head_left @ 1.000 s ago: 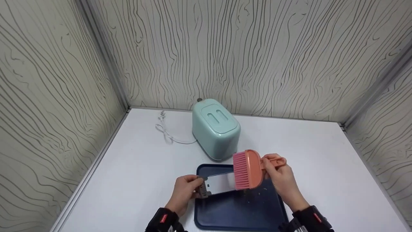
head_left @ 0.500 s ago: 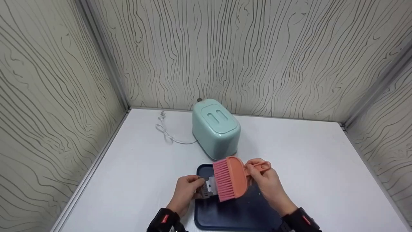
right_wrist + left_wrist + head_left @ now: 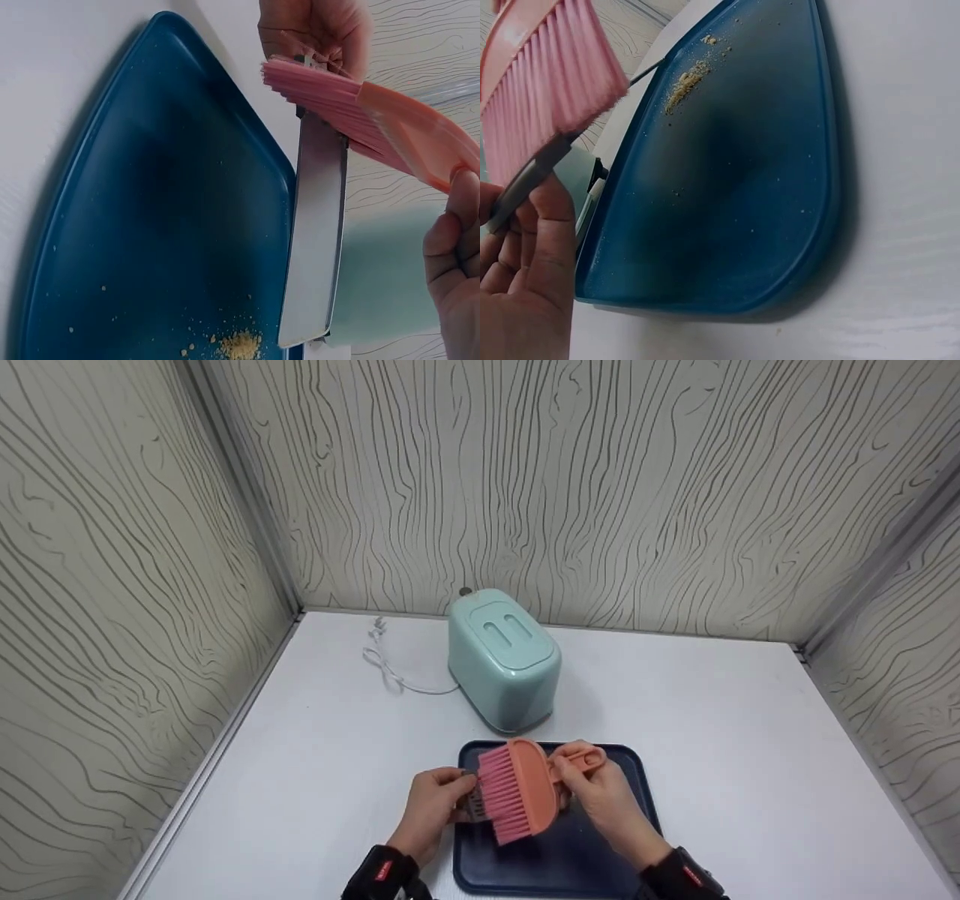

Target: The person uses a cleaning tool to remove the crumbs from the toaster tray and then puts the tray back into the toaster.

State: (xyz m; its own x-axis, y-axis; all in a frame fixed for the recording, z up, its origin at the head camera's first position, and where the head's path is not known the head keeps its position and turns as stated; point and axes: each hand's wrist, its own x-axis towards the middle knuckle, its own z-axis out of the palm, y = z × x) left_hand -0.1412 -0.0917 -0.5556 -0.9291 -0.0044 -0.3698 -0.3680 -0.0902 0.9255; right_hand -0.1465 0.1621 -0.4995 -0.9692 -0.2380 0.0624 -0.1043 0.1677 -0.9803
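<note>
My left hand [image 3: 431, 814] pinches the grey end of a toaster crumb tray, a thin metal plate [image 3: 315, 225] that shows best in the right wrist view. The plate is held above a dark blue serving tray [image 3: 555, 866]. By its orange handle, my right hand [image 3: 604, 802] grips a small brush [image 3: 538, 787]. Its pink bristles [image 3: 551, 79] lie over the grey end, close to my left fingers, and hide most of the plate in the head view. Yellowish crumbs [image 3: 240, 345] form a small pile on the blue tray, with specks scattered round it.
A mint-green toaster [image 3: 506, 660] stands just behind the blue tray. Its white cord [image 3: 412, 686] lies on the white table [image 3: 337, 765] to the left. Patterned panels [image 3: 480, 487] enclose the table at the back and sides.
My right hand has swept the brush leftward and slightly toward me along the crumb tray, up to its grey end. My left hand has stayed almost in place.
</note>
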